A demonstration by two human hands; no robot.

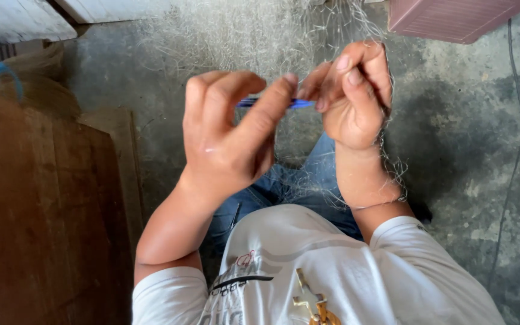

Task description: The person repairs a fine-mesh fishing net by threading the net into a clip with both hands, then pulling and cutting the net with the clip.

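My left hand [230, 132] and my right hand [353, 96] are raised close together in front of me. Between their fingertips runs a thin blue tool [299, 103], like a netting needle, with both hands pinching it. A fine pale fishing net [254, 36] hangs from above, drapes behind the hands and trails over my right wrist and my lap. The part of the blue tool inside the fingers is hidden.
A brown wooden board [37, 198] lies at the left on the grey concrete floor [470, 138]. A pink slatted box [452, 18] stands at the top right. A thin dark cable [516, 138] runs down the right side. White planks [13, 18] sit at the top left.
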